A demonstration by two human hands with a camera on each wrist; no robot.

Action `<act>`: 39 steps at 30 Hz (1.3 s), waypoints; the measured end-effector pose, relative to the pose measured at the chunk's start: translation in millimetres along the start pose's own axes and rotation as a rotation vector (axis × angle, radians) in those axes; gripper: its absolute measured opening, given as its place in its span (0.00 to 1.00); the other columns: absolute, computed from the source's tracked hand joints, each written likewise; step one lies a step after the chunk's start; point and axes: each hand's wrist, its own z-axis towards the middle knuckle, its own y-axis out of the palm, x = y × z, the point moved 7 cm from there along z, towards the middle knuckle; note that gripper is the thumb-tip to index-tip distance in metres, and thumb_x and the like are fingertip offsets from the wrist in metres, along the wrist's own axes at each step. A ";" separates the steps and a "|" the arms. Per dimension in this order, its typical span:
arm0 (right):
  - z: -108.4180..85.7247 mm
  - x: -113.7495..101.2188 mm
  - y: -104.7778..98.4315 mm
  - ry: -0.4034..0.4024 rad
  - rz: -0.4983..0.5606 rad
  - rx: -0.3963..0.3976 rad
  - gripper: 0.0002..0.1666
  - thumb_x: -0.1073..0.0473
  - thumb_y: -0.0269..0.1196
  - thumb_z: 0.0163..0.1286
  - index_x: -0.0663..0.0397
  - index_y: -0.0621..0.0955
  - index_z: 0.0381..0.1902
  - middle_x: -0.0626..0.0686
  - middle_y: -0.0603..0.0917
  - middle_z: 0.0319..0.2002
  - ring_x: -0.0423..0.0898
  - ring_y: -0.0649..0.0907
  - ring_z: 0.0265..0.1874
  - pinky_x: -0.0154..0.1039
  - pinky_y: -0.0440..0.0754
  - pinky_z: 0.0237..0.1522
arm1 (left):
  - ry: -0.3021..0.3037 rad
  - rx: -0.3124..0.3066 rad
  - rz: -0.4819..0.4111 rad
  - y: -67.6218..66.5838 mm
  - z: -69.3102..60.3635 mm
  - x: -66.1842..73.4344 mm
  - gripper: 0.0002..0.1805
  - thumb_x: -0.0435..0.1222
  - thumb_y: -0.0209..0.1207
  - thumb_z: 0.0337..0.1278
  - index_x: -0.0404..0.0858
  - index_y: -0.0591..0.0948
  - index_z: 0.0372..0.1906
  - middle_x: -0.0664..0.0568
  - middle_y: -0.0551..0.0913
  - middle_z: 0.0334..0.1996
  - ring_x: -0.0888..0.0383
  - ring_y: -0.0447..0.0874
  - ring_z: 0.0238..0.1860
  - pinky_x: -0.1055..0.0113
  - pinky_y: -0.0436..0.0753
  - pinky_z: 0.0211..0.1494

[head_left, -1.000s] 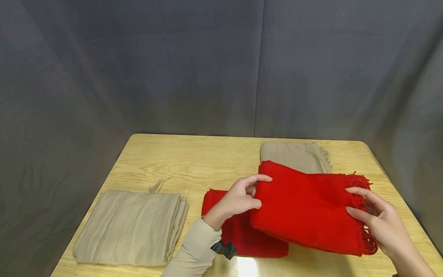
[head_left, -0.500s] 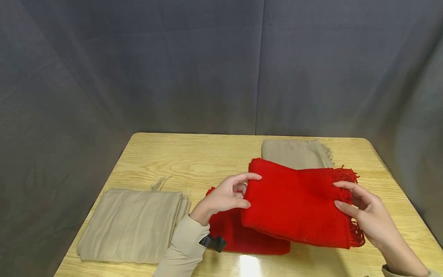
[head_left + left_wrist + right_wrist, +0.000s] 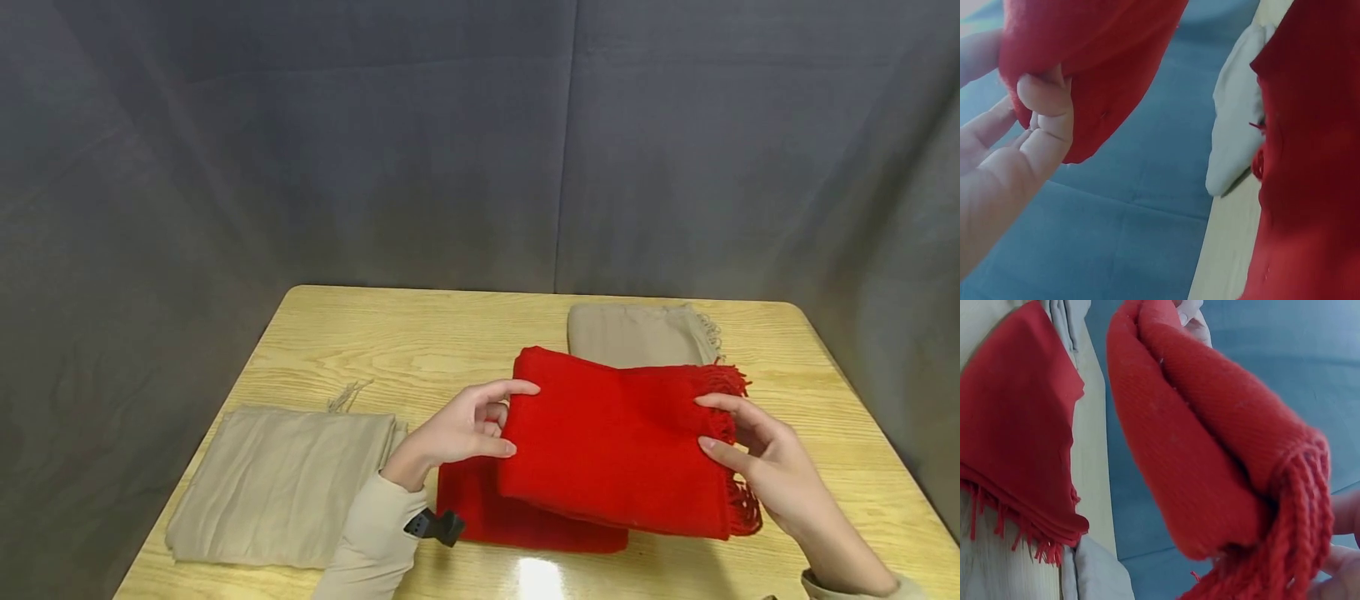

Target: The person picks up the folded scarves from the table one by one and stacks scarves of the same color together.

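A folded red fringed cloth [image 3: 611,442] is held up between both hands, tilted above the table. My left hand [image 3: 457,425] pinches its left edge; in the left wrist view thumb and fingers of the left hand [image 3: 1022,137] grip the red fabric [image 3: 1104,69]. At the fringed right end, my right hand [image 3: 776,467] holds the cloth between thumb and fingers. The right wrist view shows its thick folded layers and fringe [image 3: 1300,531], with part of the right hand [image 3: 1338,569] at the edge. Below lies a second folded red cloth [image 3: 480,508], partly covered by the raised one.
On the wooden table [image 3: 420,333] a large folded beige cloth [image 3: 277,492] lies at the left. Another beige cloth [image 3: 637,329] with fringe sits at the back right, partly behind the raised red one. Grey curtains [image 3: 420,150] surround the table.
Both hands have moved left with the raised red cloth, which now hangs further over the lower red one. Their grips look the same.
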 end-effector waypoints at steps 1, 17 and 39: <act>0.2 -0.4 1.3 0.003 -0.015 0.000 0.25 0.74 0.58 0.60 0.55 0.73 0.55 0.40 0.74 0.45 0.37 0.76 0.37 0.32 0.79 0.31 | 0.004 -0.002 -0.003 -0.9 -1.3 -0.4 0.33 0.19 0.58 0.43 0.32 0.67 0.61 0.48 0.66 0.29 0.60 0.62 0.21 0.74 0.69 0.27; 3.0 -0.9 30.3 0.006 -0.035 -0.036 0.23 0.72 0.59 0.59 0.61 0.72 0.54 0.41 0.72 0.48 0.34 0.71 0.46 0.30 0.77 0.36 | 0.034 0.047 -0.015 -15.0 -24.2 -16.1 0.32 0.19 0.57 0.42 0.30 0.67 0.60 0.46 0.69 0.43 0.61 0.60 0.20 0.75 0.68 0.26; 17.8 18.3 81.5 -0.006 0.033 -0.029 0.23 0.76 0.60 0.54 0.64 0.74 0.49 0.51 0.75 0.47 0.37 0.74 0.40 0.32 0.75 0.34 | -0.081 0.102 0.080 -40.9 -54.7 -43.7 0.34 0.16 0.56 0.41 0.34 0.68 0.60 0.47 0.66 0.35 0.60 0.60 0.25 0.75 0.66 0.26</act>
